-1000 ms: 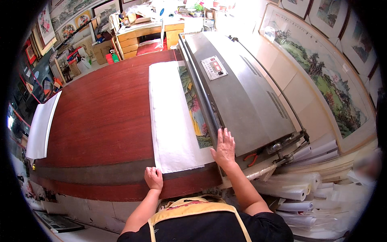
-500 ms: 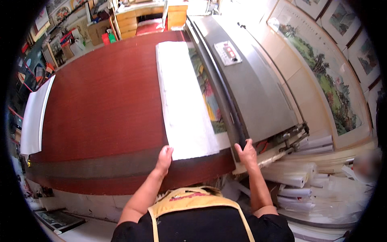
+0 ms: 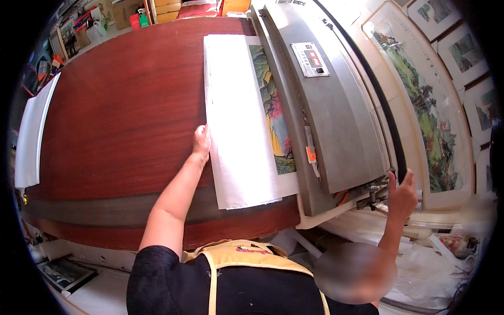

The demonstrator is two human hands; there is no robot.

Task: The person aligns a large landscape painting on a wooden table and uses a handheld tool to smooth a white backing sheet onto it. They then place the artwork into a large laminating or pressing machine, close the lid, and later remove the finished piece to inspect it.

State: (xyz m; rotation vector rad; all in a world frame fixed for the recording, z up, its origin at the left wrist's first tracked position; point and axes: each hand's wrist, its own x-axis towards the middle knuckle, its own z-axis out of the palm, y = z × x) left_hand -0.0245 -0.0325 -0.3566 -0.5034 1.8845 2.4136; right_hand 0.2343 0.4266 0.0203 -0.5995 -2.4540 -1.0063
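A long white paper sheet [image 3: 233, 131] lies on the red-brown table, overlapping a colourful landscape painting [image 3: 275, 113] whose right part runs up to the grey machine. My left hand [image 3: 201, 140] is closed at the sheet's left edge, about halfway along; its fingertips are partly hidden. Out to the right, my right hand [image 3: 403, 198] grips the near end of a long black bar [image 3: 386, 100]. The bar is swung up and over to the far right side of the grey flatbed machine [image 3: 341, 121]. An orange-and-grey cutter knife [image 3: 311, 152] lies in the strip thus uncovered.
A rolled white sheet [image 3: 35, 134] rests at the table's left end. The red-brown table [image 3: 126, 110] spreads leftward. Framed landscape pictures [image 3: 425, 105] lean at the right, above plastic-wrapped rolls. A spring mechanism [image 3: 374, 189] juts from the machine's near right corner.
The black bar has swung from beside the painting over to the machine's right side, with my right hand on it. My left hand has slid farther up the sheet's left edge.
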